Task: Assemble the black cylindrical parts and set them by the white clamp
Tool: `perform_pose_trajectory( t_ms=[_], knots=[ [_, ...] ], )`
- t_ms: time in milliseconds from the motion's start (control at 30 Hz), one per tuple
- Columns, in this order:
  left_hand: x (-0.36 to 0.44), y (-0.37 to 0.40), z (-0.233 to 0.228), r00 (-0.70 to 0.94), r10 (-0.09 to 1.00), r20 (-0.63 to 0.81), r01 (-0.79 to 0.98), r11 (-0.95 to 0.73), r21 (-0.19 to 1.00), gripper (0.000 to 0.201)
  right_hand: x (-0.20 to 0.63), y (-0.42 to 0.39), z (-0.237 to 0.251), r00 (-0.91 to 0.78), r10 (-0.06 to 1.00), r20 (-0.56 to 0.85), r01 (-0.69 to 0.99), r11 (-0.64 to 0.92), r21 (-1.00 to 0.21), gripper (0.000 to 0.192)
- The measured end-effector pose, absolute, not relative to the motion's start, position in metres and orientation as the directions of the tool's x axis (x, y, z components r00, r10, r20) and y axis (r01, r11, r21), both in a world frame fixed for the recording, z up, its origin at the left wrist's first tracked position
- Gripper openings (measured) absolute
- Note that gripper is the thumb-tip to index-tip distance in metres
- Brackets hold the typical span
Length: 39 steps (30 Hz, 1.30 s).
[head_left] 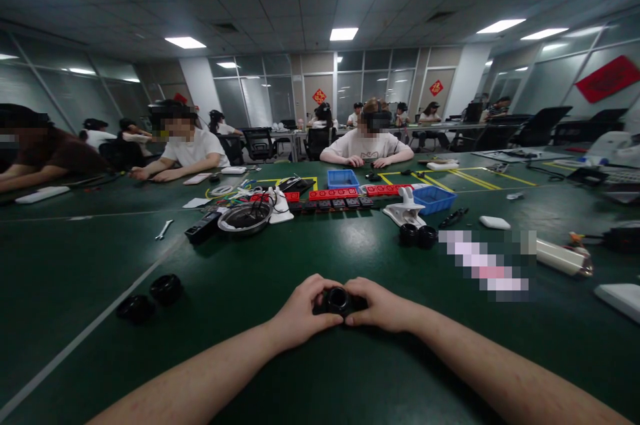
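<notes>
While both forearms stretch out over the green counter (320, 372), the left hand (300, 313) and right hand (381, 305) close together around a small black ring-shaped part (339, 300), near the counter's near edge, fingers curled tight on either side. Off to the left lie two more black rings (150, 297). Further out, a metal bowl (245, 217) holds tangled cables; the two blue trays, one (343, 178) by the far edge, one (434, 198) to the right, hide their contents.

We note a green table (320, 258), two black rings (150, 298) at left, a wrench (163, 230), blue bins (434, 198), red blocks (333, 194), seated people (367, 142) opposite.
</notes>
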<state>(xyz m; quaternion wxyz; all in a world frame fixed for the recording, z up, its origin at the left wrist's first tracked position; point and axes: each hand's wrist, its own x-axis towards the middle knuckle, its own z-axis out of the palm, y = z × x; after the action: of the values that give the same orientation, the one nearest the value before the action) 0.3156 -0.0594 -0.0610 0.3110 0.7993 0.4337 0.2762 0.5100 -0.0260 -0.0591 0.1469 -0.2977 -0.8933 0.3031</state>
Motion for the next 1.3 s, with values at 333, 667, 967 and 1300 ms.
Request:
perform_pose_trajectory(
  t_ms=[333,667,967,1300],
  knots=[
    [0.32,-0.064,-0.06,0.399,0.898,0.183,0.569,-0.399,0.719,0.036,0.505,-0.027,-0.065,-0.668,0.743,0.034,0.556,0.529,-0.642,0.03],
    [0.33,-0.075,-0.06,0.181,0.953,0.242,0.686,-0.299,0.663,0.028,0.481,-0.055,-0.07,-0.379,0.913,0.149,0.83,0.406,-0.381,0.02],
    [0.318,-0.06,-0.065,0.363,0.9,0.242,0.577,-0.421,0.699,0.033,0.493,-0.041,-0.069,-0.574,0.799,0.18,0.649,0.578,-0.494,0.046],
    [0.316,-0.055,-0.068,0.441,0.872,0.215,0.511,-0.44,0.738,0.035,0.504,-0.029,-0.061,-0.732,0.675,0.094,0.518,0.642,-0.566,0.033]
  ],
)
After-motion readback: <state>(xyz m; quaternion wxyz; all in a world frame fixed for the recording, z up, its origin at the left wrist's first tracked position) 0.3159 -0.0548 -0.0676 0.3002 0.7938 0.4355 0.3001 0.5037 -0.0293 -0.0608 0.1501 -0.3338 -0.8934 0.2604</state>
